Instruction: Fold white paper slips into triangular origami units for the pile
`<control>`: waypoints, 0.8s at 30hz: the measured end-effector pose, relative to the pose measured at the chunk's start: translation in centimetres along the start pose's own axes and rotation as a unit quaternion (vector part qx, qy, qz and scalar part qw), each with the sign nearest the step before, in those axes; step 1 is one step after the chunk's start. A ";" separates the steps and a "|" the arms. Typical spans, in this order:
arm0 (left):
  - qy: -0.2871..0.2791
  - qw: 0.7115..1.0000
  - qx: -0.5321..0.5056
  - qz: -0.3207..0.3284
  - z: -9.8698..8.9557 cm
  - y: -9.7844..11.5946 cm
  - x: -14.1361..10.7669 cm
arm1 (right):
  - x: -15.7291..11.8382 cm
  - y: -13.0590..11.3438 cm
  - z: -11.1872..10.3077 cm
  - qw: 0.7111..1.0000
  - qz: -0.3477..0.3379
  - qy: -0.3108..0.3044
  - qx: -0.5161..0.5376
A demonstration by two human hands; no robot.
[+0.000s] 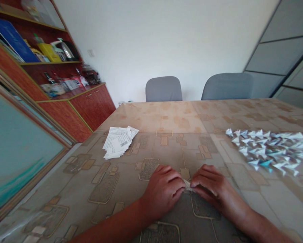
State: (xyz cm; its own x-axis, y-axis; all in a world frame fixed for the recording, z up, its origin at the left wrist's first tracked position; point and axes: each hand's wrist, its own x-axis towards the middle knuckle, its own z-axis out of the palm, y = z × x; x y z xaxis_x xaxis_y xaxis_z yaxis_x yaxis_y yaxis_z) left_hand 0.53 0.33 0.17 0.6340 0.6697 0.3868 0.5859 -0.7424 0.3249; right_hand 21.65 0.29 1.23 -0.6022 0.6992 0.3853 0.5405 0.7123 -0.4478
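Observation:
Between my two hands is a small folded piece of paper (187, 184), white and pinched at both ends. My left hand (164, 189) grips its left end with the fingers closed. On the other end, the thumb and fingers of my right hand (210, 185) are pressed together. Most of the paper is hidden by my fingertips. To the left lies a loose stack of printed paper slips (118, 143). Over on the right, several rows of small folded paper figures (268, 148) stand close together, mostly white with a few bluish ones.
A patterned cloth covers the table (131, 189). Two grey chairs (164, 89) stand at its far side against the white wall. On the left is a reddish wooden cabinet (90, 106) whose shelves hold a kettle (66, 50), a blue folder (13, 38) and bottles.

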 end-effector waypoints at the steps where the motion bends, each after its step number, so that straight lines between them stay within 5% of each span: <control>1: -0.008 1.000 -0.001 -0.003 0.0 0.1 0.0 | 0.0 0.0 0.1 1.000 -0.001 -0.009 -0.005; 7: -0.022 1.000 -0.001 -0.009 -0.1 0.6 -0.3 | -0.3 0.3 0.5 0.998 -0.010 -0.061 -0.014; 24: -0.014 0.999 -0.034 -0.039 0.4 0.8 -0.5 | -0.2 0.7 0.3 0.996 0.014 -0.078 0.031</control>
State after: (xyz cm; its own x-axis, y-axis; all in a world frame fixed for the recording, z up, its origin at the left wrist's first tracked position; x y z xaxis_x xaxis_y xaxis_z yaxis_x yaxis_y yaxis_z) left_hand 0.93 -0.57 -0.11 0.6023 0.7253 0.3335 0.5991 -0.6867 0.4117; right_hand 21.98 0.60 0.60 -0.6737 0.6974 0.2445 0.5235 0.6838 -0.5083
